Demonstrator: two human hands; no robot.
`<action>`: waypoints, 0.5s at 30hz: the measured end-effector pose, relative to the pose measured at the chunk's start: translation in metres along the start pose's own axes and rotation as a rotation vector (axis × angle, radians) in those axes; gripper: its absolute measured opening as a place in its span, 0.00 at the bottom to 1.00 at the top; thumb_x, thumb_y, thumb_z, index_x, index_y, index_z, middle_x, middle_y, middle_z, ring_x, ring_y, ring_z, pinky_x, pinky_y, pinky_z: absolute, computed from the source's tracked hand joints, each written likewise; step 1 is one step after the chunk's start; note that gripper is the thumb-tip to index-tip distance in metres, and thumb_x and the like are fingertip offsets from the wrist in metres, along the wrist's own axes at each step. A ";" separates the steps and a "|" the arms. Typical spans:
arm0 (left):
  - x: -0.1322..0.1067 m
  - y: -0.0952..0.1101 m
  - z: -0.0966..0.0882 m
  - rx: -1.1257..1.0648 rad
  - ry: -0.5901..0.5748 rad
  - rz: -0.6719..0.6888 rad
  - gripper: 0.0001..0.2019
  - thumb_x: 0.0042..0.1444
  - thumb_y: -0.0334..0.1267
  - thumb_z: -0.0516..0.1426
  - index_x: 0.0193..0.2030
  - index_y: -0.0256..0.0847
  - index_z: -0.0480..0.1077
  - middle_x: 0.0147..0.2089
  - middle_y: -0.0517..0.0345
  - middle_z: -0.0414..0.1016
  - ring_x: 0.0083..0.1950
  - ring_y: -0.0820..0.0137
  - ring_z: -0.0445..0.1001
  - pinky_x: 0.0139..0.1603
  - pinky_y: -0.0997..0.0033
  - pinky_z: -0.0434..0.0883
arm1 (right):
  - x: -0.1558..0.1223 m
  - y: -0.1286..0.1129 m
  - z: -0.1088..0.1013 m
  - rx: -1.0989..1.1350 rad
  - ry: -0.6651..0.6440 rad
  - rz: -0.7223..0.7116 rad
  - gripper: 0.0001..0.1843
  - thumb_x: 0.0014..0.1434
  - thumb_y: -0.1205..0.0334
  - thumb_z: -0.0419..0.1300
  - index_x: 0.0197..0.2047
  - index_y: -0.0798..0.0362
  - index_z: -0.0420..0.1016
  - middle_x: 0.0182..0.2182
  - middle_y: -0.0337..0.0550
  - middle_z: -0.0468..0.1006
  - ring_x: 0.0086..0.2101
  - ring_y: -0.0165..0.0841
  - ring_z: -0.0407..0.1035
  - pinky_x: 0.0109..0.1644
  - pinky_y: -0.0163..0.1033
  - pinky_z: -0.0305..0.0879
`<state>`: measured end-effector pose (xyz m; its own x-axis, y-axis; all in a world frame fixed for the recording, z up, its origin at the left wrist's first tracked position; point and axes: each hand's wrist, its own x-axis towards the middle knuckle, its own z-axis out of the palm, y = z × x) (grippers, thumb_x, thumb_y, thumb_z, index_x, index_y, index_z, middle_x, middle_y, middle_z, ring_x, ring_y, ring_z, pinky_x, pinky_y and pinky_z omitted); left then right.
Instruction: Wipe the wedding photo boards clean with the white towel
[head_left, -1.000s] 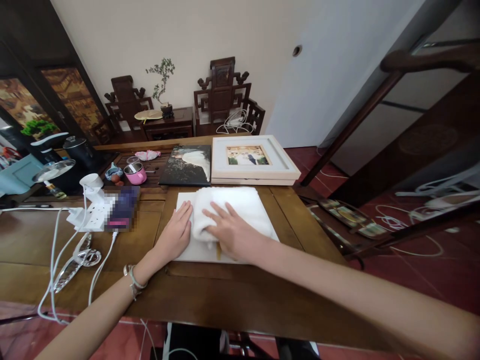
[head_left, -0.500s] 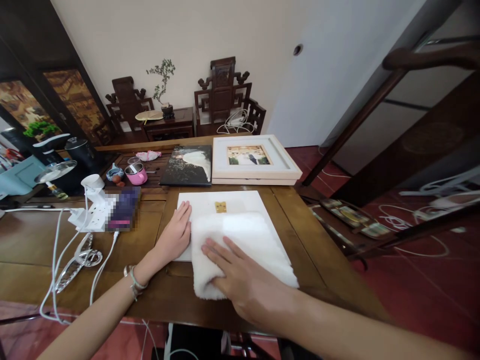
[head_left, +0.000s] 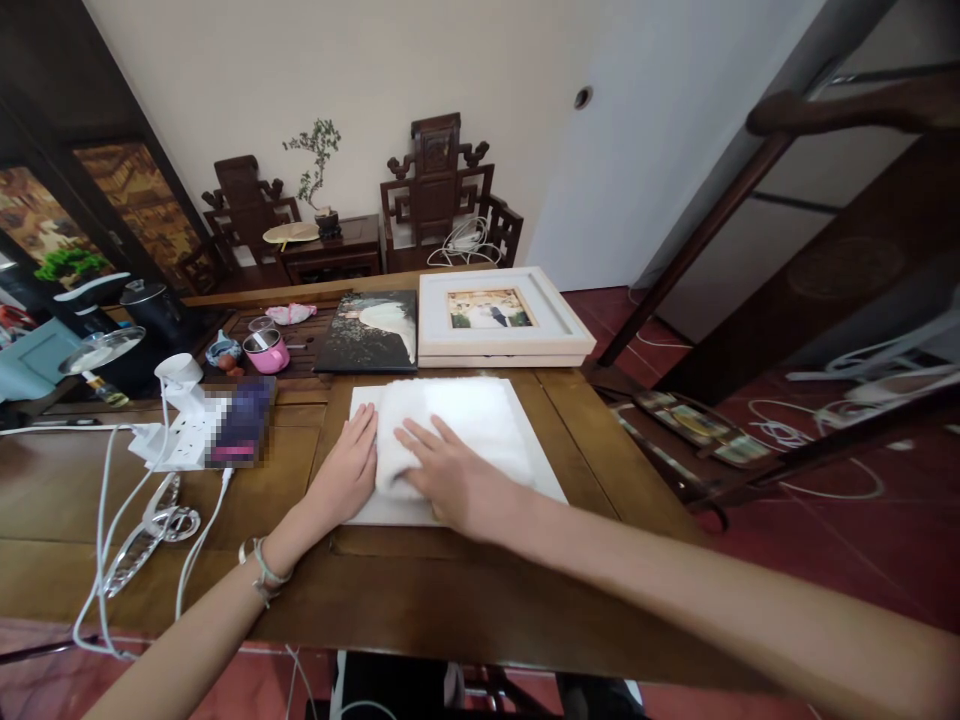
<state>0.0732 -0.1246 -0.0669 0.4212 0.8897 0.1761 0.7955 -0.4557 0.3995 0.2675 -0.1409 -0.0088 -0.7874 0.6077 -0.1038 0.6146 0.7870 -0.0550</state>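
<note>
The single view comes from a camera worn on the person's head, above and behind both grips, facing forward and down across the bench (head_left: 420,600). It sits close: both forearms run in from the bottom corners, and the left grip (head_left: 346,478) and right grip (head_left: 448,482) lie just below the picture's centre. Beyond the grips the view reaches over the white frame (head_left: 499,322) to the carved chairs (head_left: 439,190) and the wall (head_left: 420,80). Right of the grips it takes in the red floor (head_left: 825,560). The wide lens bends the edges.
</note>
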 end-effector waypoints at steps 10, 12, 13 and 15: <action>0.001 0.001 -0.002 -0.029 -0.004 0.001 0.25 0.66 0.36 0.39 0.67 0.28 0.51 0.72 0.38 0.46 0.73 0.61 0.40 0.70 0.51 0.46 | -0.050 -0.028 -0.001 0.182 -0.036 -0.041 0.19 0.54 0.73 0.56 0.49 0.58 0.76 0.65 0.62 0.53 0.65 0.50 0.41 0.67 0.59 0.39; 0.002 0.002 -0.004 -0.086 0.006 -0.021 0.25 0.66 0.38 0.40 0.67 0.29 0.53 0.72 0.40 0.47 0.73 0.62 0.42 0.71 0.52 0.45 | -0.035 -0.013 -0.001 0.145 0.008 0.028 0.21 0.54 0.75 0.55 0.51 0.58 0.75 0.65 0.62 0.54 0.65 0.48 0.42 0.67 0.58 0.39; 0.002 0.002 -0.006 -0.127 0.015 -0.045 0.26 0.66 0.40 0.40 0.67 0.29 0.54 0.71 0.41 0.48 0.73 0.62 0.44 0.71 0.53 0.45 | -0.026 -0.008 -0.002 0.111 0.023 0.070 0.21 0.54 0.75 0.55 0.51 0.59 0.75 0.65 0.63 0.55 0.65 0.48 0.43 0.67 0.57 0.39; 0.004 0.004 -0.009 -0.222 0.045 -0.126 0.27 0.66 0.43 0.40 0.67 0.30 0.54 0.70 0.42 0.51 0.72 0.63 0.48 0.71 0.55 0.46 | -0.008 -0.004 -0.002 0.035 0.036 0.144 0.22 0.54 0.75 0.56 0.52 0.61 0.74 0.64 0.65 0.55 0.65 0.50 0.44 0.66 0.59 0.41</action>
<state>0.0744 -0.1232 -0.0565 0.3012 0.9416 0.1507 0.7233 -0.3285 0.6074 0.2713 -0.1489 -0.0058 -0.6915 0.7183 -0.0773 0.7224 0.6872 -0.0765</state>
